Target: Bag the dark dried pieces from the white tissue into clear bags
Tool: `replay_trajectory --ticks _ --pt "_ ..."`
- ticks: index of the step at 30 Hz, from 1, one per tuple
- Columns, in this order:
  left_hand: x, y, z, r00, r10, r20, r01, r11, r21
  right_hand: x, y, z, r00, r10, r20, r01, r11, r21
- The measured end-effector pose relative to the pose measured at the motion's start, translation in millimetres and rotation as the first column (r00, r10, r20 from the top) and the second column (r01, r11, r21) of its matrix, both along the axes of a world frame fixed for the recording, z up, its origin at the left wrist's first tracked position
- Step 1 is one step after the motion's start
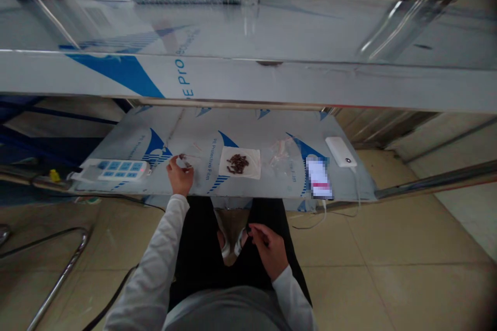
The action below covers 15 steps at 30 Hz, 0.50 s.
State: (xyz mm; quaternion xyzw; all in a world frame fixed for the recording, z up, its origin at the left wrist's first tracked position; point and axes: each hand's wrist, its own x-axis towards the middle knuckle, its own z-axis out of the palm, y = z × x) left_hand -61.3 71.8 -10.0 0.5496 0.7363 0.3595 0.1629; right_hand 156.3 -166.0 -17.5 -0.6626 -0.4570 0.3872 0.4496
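My left hand (180, 176) rests at the shelf's front part, its thumb and fingers curled round the edge of a clear plastic bag (193, 162) with a few small dark bits in it. To the right of that hand lies a white paper square (253, 164) bearing a small heap of dark brown, elongated pieces (237, 163). Over my lap, below the shelf edge, my right hand (269, 249) has its thumb and forefinger pinched together. Something dark shows at those fingertips, too small to name.
Crumpled clear plastic (281, 158) lies right of the paper. Further right are a phone (319, 178) and a white power bank (340, 151) with a cable. A power strip (125, 169) lies at the left. An upper metal shelf (248, 80) overhangs the back.
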Motion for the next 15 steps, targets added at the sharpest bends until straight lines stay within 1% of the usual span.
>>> replay_trajectory --ticks 2,4,5,7,9,11,12,14,15 --pt "1.7 -13.7 8.2 0.999 -0.021 0.025 0.021 0.999 0.026 1.5 -4.1 -1.6 1.000 -0.024 0.008 0.024 1.000 0.000" --pt "7.8 -31.7 16.4 0.994 -0.077 0.079 0.072 0.995 0.066 3.4 -3.3 -0.4 0.999 -0.047 0.009 0.047 0.999 -0.003" --pt "12.5 -41.1 20.4 0.971 -0.153 0.185 0.129 0.983 0.134 3.7 0.2 2.0 0.999 -0.050 -0.004 0.050 0.999 -0.006" --pt "23.8 -59.0 28.3 0.902 -0.265 0.341 0.190 0.953 0.238 1.2 14.9 10.9 0.997 -0.042 -0.069 0.042 0.999 -0.004" --pt "35.3 -74.4 36.7 0.813 -0.353 0.463 0.226 0.924 0.309 -6.1 39.4 24.1 0.981 -0.039 -0.190 0.039 0.999 -0.007" --pt "44.4 -88.0 45.2 0.737 -0.407 0.539 0.252 0.906 0.341 -16.7 69.6 39.0 0.927 -0.051 -0.372 0.034 0.998 -0.053" --pt "47.4 -94.7 49.2 0.709 -0.426 0.562 0.266 0.899 0.347 -22.3 84.5 46.5 0.877 -0.049 -0.479 0.006 0.996 -0.092" --pt "50.0 -108.2 55.4 0.676 -0.455 0.579 0.310 0.889 0.336 -32.2 108.5 60.1 0.774 -0.028 -0.633 -0.049 0.993 -0.104" --pt "49.5 -115.2 57.2 0.671 -0.465 0.577 0.337 0.885 0.320 -35.8 115.9 66.0 0.748 -0.028 -0.663 -0.039 0.996 -0.086"
